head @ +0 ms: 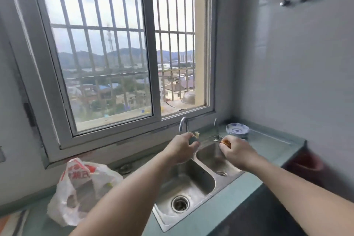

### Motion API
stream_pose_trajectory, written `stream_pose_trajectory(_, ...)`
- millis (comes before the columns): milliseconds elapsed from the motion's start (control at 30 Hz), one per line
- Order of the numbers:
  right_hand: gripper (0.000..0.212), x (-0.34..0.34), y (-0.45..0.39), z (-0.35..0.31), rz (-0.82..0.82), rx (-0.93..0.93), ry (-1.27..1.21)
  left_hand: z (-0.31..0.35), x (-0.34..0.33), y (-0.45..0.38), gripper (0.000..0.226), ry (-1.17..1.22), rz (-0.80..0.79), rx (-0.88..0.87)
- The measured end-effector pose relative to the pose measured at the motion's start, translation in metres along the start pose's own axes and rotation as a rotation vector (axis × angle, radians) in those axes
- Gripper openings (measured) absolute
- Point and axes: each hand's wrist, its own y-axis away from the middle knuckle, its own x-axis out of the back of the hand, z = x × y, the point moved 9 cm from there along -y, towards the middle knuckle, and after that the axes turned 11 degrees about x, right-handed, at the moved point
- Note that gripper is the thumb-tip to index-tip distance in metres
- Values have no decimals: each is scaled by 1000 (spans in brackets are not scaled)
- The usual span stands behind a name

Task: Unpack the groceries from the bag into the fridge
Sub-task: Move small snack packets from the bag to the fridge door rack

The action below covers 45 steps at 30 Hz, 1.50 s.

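Both hands are held out over the sink (193, 214), up by the tap (183, 123). The left hand (182, 149) is curled round a small item (195, 135), pale and yellowish at the tip that pokes out beyond the fingers; what it is cannot be told through the blur. The right hand (236, 151) is pinched round a small orange thing (226, 142), a thin metallic sliver showing just beyond it. Neither hand is slack; both are closed on something, and the two stand near each other, apart, across the divider between the basins.

Now the relation that matters: the bag (80, 191) is found well behind and to the left of the left hand, down on the counter (254, 184), just outside the left forearm. It sits upright and crumpled, its mouth gathered at the top, white plastic with red print. The left hand is clearly the nearer one; the right would have to cross the whole sink.

No fridge is seen from here. A stack of blue-patterned plates (237, 130) is set beyond the right hand, by the window (122, 48).
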Motion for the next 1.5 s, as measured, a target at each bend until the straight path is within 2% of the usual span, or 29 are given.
stream_pose_trajectory(167, 20, 72, 60, 77, 80, -169, 79, 97, -68, 3, 28, -14, -97, -166)
stream_pose_trajectory(367, 17, 152, 133, 150, 220, -410, 183, 211, -148, 12, 29, 24, -240, -459)
stream_pose_trajectory(467, 23, 184, 182, 175, 305, -556, 208, 261, -194, 27, 26, 84, -353, -579)
stream_pose_trajectory(600, 22, 218, 251, 192, 437, -726, 264, 322, -250, 62, 33, 88, -494, -741)
stream_pose_trajectory(800, 23, 256, 385, 187, 619, -991, 371, 392, -310, 174, 30, 168, -751, -993)
stream_pose_trajectory(1000, 27, 286, 501, 151, 751, -1151, 472, 437, -324, 290, 21, 193, -855, -1177)
stream_pose_trajectory(1133, 25, 307, 567, 128, 777, -1205, 541, 458, -332, 356, 11, 234, -917, -1202)
stream_pose_trajectory(1333, 25, 302, 647, 116, 896, -1258, 504, 460, -356, 427, 19, 176, -966, -1272)
stream_pose_trajectory(1500, 28, 329, 701, 90, 1000, -1297, 519, 482, -352, 474, 23, 218, -1009, -1284)
